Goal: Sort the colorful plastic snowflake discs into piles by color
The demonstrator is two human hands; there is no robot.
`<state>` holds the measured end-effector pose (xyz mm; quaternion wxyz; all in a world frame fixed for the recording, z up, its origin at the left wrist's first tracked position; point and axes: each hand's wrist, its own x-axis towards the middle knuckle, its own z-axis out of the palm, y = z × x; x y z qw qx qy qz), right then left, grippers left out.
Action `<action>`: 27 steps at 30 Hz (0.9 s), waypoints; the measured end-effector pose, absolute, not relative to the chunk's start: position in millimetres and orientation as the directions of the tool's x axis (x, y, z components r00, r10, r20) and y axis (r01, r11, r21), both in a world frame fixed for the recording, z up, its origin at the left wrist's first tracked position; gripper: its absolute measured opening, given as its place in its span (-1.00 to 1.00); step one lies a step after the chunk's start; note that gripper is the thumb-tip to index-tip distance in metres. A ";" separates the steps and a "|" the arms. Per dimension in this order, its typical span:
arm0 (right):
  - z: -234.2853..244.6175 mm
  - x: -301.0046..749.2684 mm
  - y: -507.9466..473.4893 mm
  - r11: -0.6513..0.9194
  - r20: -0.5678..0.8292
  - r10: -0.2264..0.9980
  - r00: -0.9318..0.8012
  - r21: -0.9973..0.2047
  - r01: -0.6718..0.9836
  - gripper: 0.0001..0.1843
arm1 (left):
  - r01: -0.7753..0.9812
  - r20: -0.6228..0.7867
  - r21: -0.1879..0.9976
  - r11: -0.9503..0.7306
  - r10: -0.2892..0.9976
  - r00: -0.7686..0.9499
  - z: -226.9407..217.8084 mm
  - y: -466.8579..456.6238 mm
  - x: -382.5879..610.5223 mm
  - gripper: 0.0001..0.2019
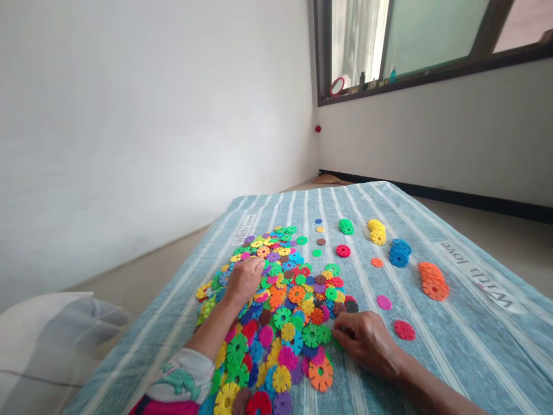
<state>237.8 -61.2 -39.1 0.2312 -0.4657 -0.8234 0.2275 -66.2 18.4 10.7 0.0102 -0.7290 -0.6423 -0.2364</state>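
Observation:
A wide heap of colourful notched plastic discs lies on the striped cloth, in green, orange, yellow, pink, blue and other colours. Over the heap's upper left part is my left hand, its fingers closed and pointing down among the discs; whatever they hold is hidden. My right hand rests at the heap's right edge with fingers curled together. A green disc lies at its fingertips, and a bit of green shows under them. I cannot tell whether the right fingers grip a disc.
Overlapping rows of orange discs, blue discs, yellow discs and green discs lie to the right. Single discs, among them a red disc and a pink disc, lie nearer. A white wall borders the left.

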 end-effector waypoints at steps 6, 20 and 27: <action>-46.3 238.7 -60.8 0.452 0.144 0.873 -0.467 -0.599 0.661 -0.69 | 0.891 0.331 0.452 -0.025 0.933 -0.141 2.7 24.1 -85.0 -0.64; -54.2 240.3 -61.4 0.491 0.155 0.852 -0.500 -0.568 0.661 -0.65 | 0.934 0.258 0.328 0.143 0.937 -0.234 22.8 23.3 -90.8 -0.71; -62.7 234.4 -62.0 0.489 0.237 0.867 -0.439 -0.577 0.654 -0.67 | 0.978 0.257 0.198 0.064 0.959 -0.115 43.9 73.1 -52.4 -0.74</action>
